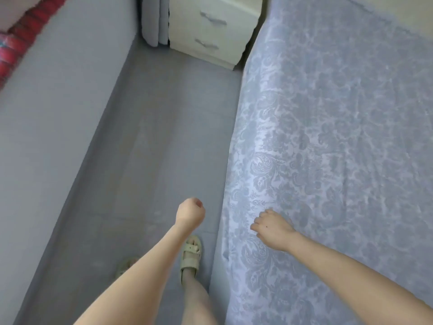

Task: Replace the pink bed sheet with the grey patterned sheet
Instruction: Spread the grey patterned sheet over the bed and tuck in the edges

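- Two grips are seen over the bedside: the left grip (190, 213) is balled into a fist above the floor (152, 137) with nothing held, and the right grip (271, 227) is laid on the cloth with its fingers bent down.
- Whether cloth is pinched under the right grip cannot be told.
- The grey patterned sheet (328, 137) is spread right across the bed, which is hidden beneath it, and is draped over the near side. No pink sheet is in view.
- The swap looks largely done. Smoothing or tucking along this side is judged to be the step in hand.
- Risk one: if the near edge is tugged hard, the whole sheet could be dragged toward the aisle and the far side left short.
- Risk two: creases seen across the top could be locked in if the edge is tucked before the cloth is flattened.
- Risk three: the hanging hem lies close to the sandalled foot (190, 256) and could be stepped on and pulled loose.
- Room to move: only a narrow aisle is left between the wall (58, 102) and the bed.
- Ahead, the aisle is closed off by the nightstand (210, 31), set just beside the sheet's edge, with a curtain (154, 19) next to it.
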`<state>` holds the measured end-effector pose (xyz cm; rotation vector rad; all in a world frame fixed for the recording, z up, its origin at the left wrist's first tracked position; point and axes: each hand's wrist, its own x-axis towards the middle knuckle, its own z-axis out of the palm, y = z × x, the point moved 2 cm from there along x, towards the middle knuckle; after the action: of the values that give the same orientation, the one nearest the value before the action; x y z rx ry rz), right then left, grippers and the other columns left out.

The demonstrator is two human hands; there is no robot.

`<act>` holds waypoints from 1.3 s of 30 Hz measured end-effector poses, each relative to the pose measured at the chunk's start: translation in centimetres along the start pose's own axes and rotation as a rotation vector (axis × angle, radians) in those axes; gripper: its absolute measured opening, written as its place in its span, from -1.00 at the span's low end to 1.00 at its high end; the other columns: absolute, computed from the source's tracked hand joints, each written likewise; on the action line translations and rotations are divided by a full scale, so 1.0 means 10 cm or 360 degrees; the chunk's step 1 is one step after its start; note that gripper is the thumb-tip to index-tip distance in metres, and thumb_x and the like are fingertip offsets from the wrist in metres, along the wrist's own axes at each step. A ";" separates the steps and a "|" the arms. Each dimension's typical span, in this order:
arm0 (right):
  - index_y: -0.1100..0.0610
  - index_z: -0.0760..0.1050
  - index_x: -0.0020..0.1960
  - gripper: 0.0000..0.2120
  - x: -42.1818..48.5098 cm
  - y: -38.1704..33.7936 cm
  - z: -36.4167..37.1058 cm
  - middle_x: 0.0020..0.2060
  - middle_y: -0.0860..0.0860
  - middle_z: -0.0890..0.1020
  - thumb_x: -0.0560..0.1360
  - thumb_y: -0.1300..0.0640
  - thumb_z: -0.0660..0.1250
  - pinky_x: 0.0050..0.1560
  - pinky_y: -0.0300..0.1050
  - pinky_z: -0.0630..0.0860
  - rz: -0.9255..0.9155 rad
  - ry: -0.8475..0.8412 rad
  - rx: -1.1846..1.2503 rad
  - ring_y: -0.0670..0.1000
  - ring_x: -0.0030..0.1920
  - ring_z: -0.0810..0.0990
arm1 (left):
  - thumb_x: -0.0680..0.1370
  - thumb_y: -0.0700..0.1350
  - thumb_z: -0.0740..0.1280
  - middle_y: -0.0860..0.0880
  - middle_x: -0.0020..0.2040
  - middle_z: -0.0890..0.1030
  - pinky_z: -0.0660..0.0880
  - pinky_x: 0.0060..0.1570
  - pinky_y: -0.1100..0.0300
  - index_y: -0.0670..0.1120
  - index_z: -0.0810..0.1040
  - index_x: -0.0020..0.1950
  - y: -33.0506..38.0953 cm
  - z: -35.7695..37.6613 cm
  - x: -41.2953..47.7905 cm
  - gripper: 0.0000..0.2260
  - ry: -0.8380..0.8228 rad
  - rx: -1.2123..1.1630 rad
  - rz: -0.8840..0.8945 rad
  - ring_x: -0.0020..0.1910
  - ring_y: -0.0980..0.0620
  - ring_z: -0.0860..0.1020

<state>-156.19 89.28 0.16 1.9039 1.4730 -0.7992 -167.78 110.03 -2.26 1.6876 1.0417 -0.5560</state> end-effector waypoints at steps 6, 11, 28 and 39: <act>-0.02 0.54 0.24 -0.61 0.83 -0.26 0.69 0.27 0.07 0.52 0.47 -0.15 0.34 0.42 0.20 0.14 -0.0534 -0.0363 -0.0340 0.12 0.33 0.42 | 0.58 -0.20 0.14 -0.13 -0.10 0.62 0.48 -0.21 0.21 -0.13 0.53 0.20 -1.07 1.29 0.12 -0.75 -0.0304 -0.0451 -0.0551 -0.15 -0.07 0.58; -0.08 0.17 0.49 -0.51 1.28 -0.29 1.07 0.46 0.06 0.26 0.62 -0.19 -0.13 0.41 0.22 0.05 -0.0593 -0.0643 -0.0565 0.15 0.44 0.21 | 0.62 -0.17 0.16 0.11 0.00 0.56 0.36 -0.14 0.32 0.01 0.51 0.26 -1.41 1.95 0.23 -0.73 -0.0265 -0.1138 -0.0554 -0.14 0.20 0.47; 0.13 0.52 0.13 -0.52 1.33 -0.17 0.91 0.09 0.11 0.59 0.64 -0.11 -0.08 0.17 -0.01 0.30 -0.0490 -0.0750 -0.0304 0.10 0.19 0.45 | 0.57 0.30 -0.01 0.10 0.07 0.63 0.44 0.13 0.25 0.13 0.55 0.23 -0.92 2.94 0.14 -0.52 -0.1112 -0.1704 -0.0824 0.08 0.13 0.57; -0.13 0.47 0.28 -0.55 2.14 -0.48 1.67 0.34 -0.07 0.46 0.53 -0.31 0.10 0.46 0.11 0.01 -0.0344 -0.1511 0.0284 0.02 0.40 0.33 | 0.59 0.24 0.07 0.07 0.08 0.65 0.48 0.10 0.24 0.11 0.52 0.26 -1.08 2.97 0.21 -0.60 -0.1195 -0.1833 -0.0719 0.05 0.12 0.61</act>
<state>-158.14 90.74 -27.32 1.1559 1.0032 -1.6765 -172.22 84.40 -20.30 0.1807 0.8724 -0.6149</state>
